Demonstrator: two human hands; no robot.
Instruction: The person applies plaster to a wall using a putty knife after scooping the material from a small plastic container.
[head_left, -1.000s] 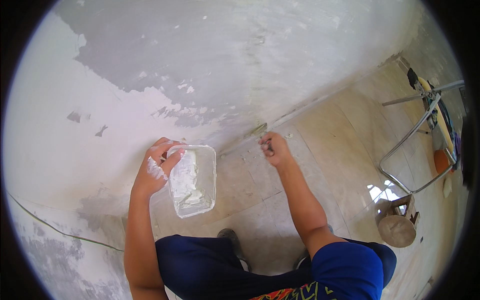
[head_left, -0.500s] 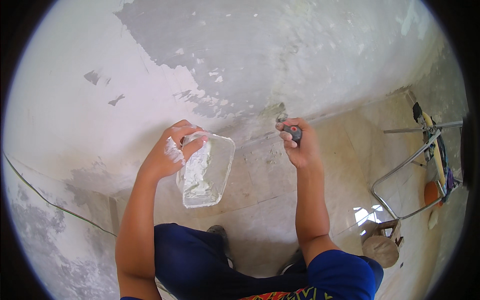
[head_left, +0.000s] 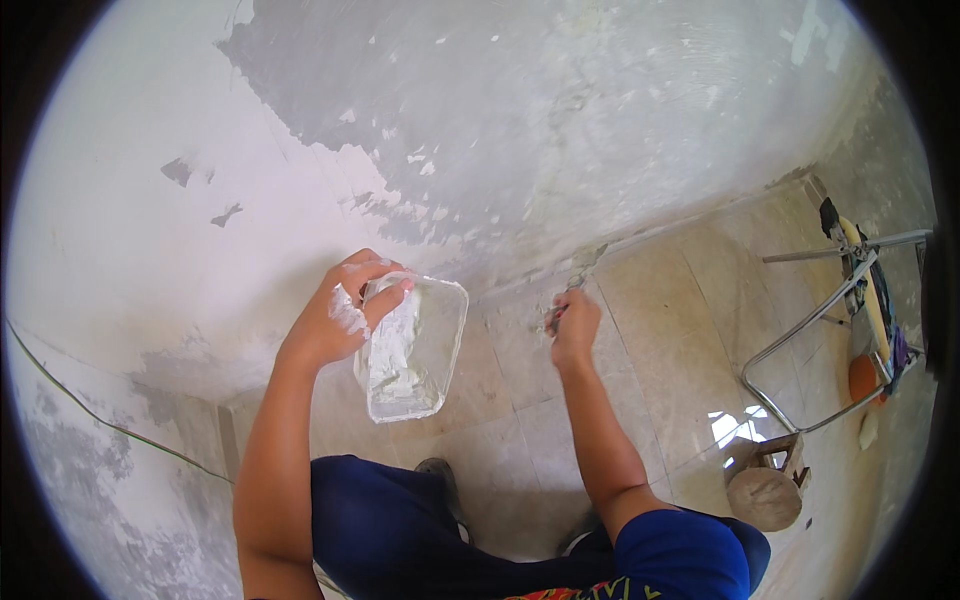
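My left hand (head_left: 338,308), smeared with white on its back, grips the rim of a clear plastic tub (head_left: 446,340). White putty (head_left: 397,362) coats the tub's left side and bottom. To the right, my right hand (head_left: 577,328) is closed round the dark-and-red handle of a putty knife (head_left: 588,264). Its thin blade points up and right, near the foot of the wall; whether it touches the wall I cannot tell. In front of both hands rises the wall (head_left: 440,90), patchy with white coating and bare grey plaster.
Beige tiles (head_left: 640,330) cover the floor, with crumbs of plaster by the wall. At the right stand a metal-framed folding chair (head_left: 765,370) with things on it, an orange container (head_left: 862,378) and a small round stool (head_left: 764,498). A thin cable (head_left: 110,425) runs along the left wall.
My right hand has moved down and slightly left with the putty knife, turning so the blade slants up to the right. My left hand and the tub have hardly moved.
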